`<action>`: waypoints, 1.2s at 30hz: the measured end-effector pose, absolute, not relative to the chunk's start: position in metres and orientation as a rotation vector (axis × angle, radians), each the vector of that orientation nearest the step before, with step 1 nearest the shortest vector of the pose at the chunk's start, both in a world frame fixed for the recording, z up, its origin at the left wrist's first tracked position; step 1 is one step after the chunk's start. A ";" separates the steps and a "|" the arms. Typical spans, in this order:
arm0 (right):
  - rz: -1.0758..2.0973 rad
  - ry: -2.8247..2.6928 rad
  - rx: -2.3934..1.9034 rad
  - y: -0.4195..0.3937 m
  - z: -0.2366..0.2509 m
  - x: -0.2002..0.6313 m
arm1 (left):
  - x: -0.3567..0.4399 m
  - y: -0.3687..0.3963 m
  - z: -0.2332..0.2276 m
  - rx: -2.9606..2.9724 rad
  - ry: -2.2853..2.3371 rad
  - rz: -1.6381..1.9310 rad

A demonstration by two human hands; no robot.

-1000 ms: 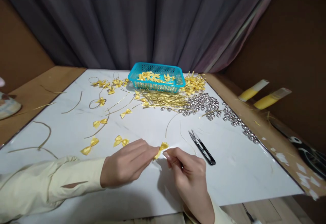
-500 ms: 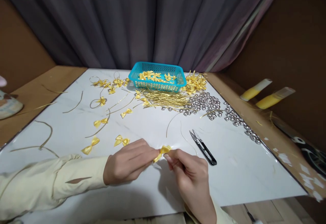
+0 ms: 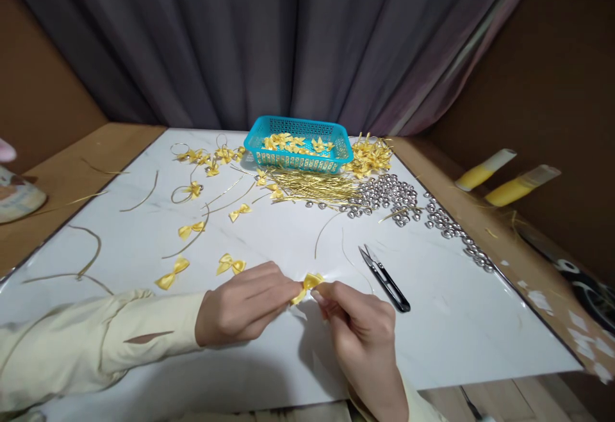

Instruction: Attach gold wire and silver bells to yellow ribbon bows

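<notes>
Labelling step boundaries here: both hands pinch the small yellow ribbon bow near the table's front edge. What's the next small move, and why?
Probably set the small yellow ribbon bow down beside the loose bows to the left. The left hand and right hand pinch it between their fingertips just above the white marble-look tabletop, and it already looks formed. The black thread snips lie untouched to the right, so cutting seems less likely.

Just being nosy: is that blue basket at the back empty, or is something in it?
Not empty. The blue basket stands upright, with yellow bows lying inside, showing above its rim.
</notes>
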State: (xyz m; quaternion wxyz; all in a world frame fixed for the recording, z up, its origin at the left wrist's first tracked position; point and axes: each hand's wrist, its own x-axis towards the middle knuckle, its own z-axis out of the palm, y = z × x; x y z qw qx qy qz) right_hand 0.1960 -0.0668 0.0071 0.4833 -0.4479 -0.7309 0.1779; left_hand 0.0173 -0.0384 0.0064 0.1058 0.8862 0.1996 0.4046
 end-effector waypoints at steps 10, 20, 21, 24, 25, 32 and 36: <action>0.425 -1.792 -1.112 -0.066 0.008 0.197 | 0.018 -0.038 0.008 2.595 0.596 1.169; 0.425 -1.806 -1.101 -0.066 0.009 0.196 | 0.018 -0.039 0.007 2.582 0.595 1.139; 0.424 -1.810 -1.100 -0.066 0.008 0.196 | 0.018 -0.039 0.007 2.588 0.580 1.137; 0.425 -1.811 -1.102 -0.066 0.007 0.196 | 0.018 -0.038 0.006 2.606 0.545 1.157; 0.426 -1.809 -1.104 -0.066 0.006 0.197 | 0.018 -0.038 0.006 2.611 0.538 1.158; 0.477 -1.786 -1.092 -0.065 0.009 0.195 | 0.019 -0.036 0.007 2.573 0.500 1.171; 0.609 -1.714 -1.129 -0.063 0.011 0.193 | 0.018 -0.035 0.011 2.406 0.684 1.148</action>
